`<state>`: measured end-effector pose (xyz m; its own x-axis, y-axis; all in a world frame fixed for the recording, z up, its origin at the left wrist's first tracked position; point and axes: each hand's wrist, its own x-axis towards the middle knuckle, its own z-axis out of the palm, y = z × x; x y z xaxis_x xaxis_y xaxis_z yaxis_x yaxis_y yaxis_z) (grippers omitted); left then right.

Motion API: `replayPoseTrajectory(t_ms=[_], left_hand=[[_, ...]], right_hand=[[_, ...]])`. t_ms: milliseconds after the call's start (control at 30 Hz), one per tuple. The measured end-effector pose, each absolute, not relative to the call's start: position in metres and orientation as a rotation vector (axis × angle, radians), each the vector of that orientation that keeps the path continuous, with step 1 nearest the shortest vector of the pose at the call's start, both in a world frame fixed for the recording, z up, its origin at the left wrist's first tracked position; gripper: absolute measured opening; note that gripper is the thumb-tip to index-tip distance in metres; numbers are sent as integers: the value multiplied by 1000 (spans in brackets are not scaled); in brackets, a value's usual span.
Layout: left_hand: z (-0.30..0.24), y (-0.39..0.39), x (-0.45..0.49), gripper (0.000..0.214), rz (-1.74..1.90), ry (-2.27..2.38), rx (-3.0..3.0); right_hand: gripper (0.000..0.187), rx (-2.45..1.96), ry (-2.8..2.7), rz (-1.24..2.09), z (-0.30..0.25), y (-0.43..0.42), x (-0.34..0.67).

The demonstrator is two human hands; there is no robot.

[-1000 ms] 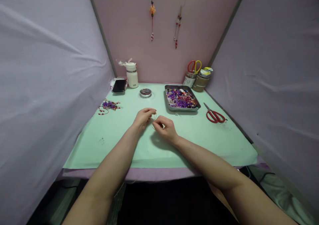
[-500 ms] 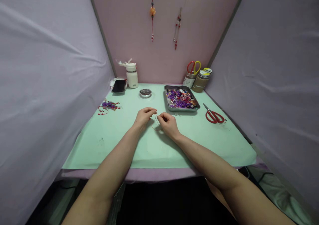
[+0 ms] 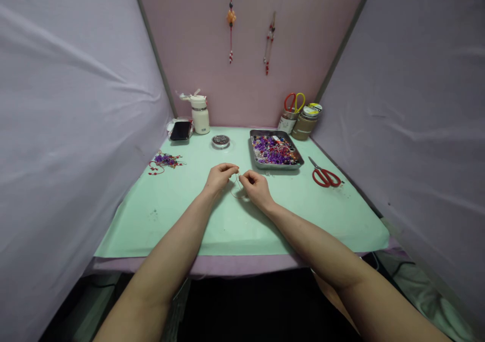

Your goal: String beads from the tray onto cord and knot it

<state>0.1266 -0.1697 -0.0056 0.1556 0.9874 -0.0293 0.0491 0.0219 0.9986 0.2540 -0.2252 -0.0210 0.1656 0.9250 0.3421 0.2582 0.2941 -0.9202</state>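
A thin cord (image 3: 235,196) hangs in a loose loop between my two hands, just above the pale green table cover. My left hand (image 3: 220,177) pinches it between thumb and forefinger. Close beside it on the right, my right hand (image 3: 256,186) is also closed in a pinch on the cord. Whether a bead sits at the fingertips is too small to tell. Behind my right hand stands a metal tray (image 3: 278,167) full of purple, red, clear and dark beads.
Red-handled scissors (image 3: 326,177) lie at the right. A small round spool (image 3: 220,141), a white bottle (image 3: 200,114) and a phone (image 3: 181,130) are at the back left. Beaded strings (image 3: 166,160) lie left. A can (image 3: 287,123) with scissors and a jar (image 3: 304,126) stand back right.
Almost nothing differs. Both hands keep their pinch on the cord in nearly the same place.
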Motion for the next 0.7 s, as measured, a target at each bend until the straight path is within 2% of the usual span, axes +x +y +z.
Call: replayPoseTrajectory(t_ms=[400, 700], left_hand=[[-6, -172, 130, 15, 1180, 1048, 1495], [-4, -176, 131, 15, 1175, 1065, 1698]], right_hand=[[26, -1170, -1304, 755, -21, -221, 257], [37, -1027, -965, 1225, -25, -211, 262]])
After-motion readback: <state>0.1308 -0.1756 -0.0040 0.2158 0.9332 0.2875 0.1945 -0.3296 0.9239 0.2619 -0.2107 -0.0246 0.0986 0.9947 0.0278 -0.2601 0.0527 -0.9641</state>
